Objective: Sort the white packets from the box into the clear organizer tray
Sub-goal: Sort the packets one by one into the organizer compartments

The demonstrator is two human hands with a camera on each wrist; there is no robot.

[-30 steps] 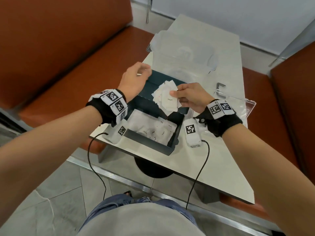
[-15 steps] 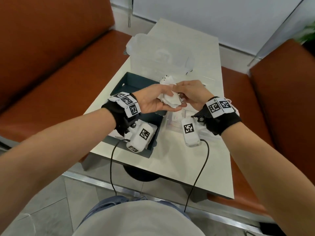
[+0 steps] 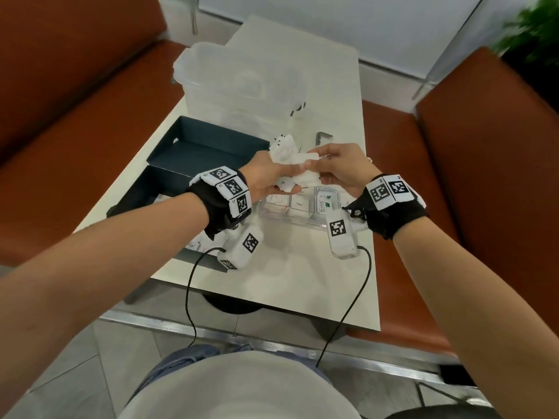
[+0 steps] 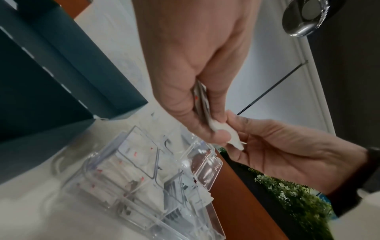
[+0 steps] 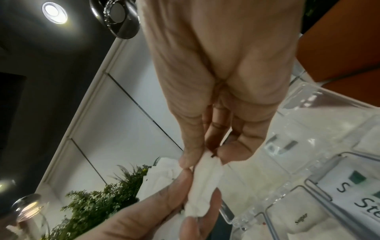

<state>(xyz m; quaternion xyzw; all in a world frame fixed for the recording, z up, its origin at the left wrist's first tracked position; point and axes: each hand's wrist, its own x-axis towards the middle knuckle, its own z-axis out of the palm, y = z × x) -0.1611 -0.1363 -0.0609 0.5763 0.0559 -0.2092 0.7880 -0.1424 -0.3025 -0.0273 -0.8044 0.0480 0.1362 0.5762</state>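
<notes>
My left hand (image 3: 298,178) grips a fanned bunch of white packets (image 3: 282,146) above the clear organizer tray (image 3: 273,214). My right hand (image 3: 317,164) meets it and pinches one end of a white packet (image 5: 205,178) from that bunch. In the left wrist view the left hand (image 4: 216,125) clamps the stack of packets (image 4: 202,104) between thumb and fingers. The tray (image 4: 207,164) below holds white packets in several compartments. One of them is a Stevia packet (image 5: 349,193). The dark box (image 3: 196,152) lies open to the left, partly hidden by my left arm.
A large clear plastic container (image 3: 239,86) stands behind the box. A small metal bracket (image 3: 323,137) lies behind my hands. The white table (image 3: 302,273) has orange benches (image 3: 484,176) on both sides. Sensor cables hang from both wrists over the near table edge.
Both hands moved right from over the box to over the tray. The bunch of packets passed from the right hand into the left, and the right now pinches one packet.
</notes>
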